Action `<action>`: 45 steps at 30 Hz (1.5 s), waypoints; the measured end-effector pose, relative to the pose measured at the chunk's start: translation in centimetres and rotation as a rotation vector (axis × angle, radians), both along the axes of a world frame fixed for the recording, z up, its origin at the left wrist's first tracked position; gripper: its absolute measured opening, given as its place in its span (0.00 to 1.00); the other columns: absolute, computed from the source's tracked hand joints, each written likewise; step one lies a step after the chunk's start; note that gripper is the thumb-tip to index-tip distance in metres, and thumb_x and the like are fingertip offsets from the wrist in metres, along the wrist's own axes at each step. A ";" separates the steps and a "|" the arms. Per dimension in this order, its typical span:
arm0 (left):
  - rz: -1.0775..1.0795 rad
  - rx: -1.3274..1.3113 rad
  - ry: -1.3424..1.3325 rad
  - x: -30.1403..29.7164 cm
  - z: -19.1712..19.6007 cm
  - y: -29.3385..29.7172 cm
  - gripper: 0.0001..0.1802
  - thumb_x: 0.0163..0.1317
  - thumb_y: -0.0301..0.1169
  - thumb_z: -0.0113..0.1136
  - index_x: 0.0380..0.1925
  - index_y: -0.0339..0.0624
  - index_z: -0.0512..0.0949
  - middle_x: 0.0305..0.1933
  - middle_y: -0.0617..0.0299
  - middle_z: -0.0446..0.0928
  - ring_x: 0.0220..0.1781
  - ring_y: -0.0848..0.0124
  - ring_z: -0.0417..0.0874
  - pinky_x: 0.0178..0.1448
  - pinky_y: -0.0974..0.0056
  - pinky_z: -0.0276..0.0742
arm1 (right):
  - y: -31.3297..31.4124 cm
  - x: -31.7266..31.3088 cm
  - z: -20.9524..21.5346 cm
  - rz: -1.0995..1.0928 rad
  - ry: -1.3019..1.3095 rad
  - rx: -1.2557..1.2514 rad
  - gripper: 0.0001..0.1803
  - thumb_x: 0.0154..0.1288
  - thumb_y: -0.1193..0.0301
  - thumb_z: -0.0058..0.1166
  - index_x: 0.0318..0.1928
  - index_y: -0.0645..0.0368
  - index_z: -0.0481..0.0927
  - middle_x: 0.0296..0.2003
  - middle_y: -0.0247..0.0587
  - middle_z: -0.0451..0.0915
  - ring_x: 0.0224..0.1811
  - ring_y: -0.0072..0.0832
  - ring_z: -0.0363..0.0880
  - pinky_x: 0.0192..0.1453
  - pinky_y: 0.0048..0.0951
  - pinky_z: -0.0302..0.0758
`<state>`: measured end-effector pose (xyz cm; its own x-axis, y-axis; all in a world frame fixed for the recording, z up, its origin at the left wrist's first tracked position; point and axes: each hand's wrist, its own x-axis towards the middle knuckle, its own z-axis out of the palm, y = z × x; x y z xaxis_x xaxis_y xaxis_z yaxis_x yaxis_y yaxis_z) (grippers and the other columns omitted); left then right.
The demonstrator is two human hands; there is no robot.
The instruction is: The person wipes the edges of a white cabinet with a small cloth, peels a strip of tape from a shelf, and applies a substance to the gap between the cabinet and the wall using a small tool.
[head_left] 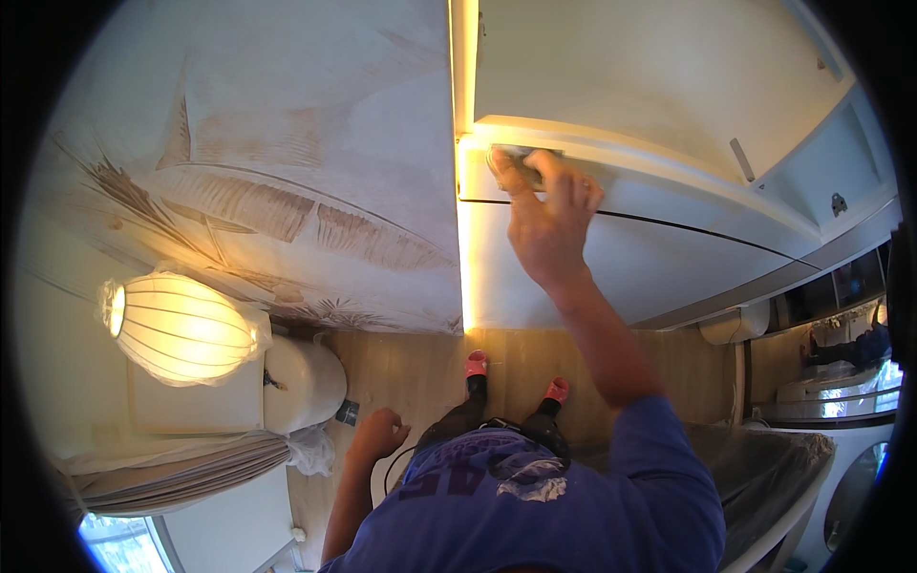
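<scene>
My right hand reaches up and forward to a white cabinet. Its fingers are closed round a small greyish pad, partly covered by the fingers, whose exact kind I cannot make out. The pad lies against the white cabinet panel, just below a ledge and close to the lit strip at the panel's left edge. My left hand hangs low beside my body, away from the cabinet. Its fingers are curled in, and nothing shows in them.
A patterned wall panel stands left of the light strip. A plastic-wrapped lamp glows at left, near a rounded white piece of furniture and a gathered curtain. Dark sheeting covers something at right. Below is wooden floor.
</scene>
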<state>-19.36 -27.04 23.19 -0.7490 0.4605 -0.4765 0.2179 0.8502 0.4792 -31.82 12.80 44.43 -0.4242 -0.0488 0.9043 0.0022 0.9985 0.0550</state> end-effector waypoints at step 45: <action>-0.082 -0.130 0.002 -0.3 0.1 -1.5 0.20 0.60 0.47 0.71 0.36 0.41 0.90 0.44 0.48 0.88 0.50 0.47 0.88 0.58 0.50 0.82 | 15.0 6.4 -2.7 -0.334 0.455 -0.487 0.29 0.67 0.78 0.63 0.68 0.50 0.81 0.57 0.41 0.76 0.54 0.37 0.76 0.59 0.41 0.64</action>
<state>-19.70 -28.52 23.32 -0.7123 0.4548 -0.5347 0.2903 0.8844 0.3655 -25.40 27.76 41.70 0.0752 0.4684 0.8803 0.2272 0.8516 -0.4725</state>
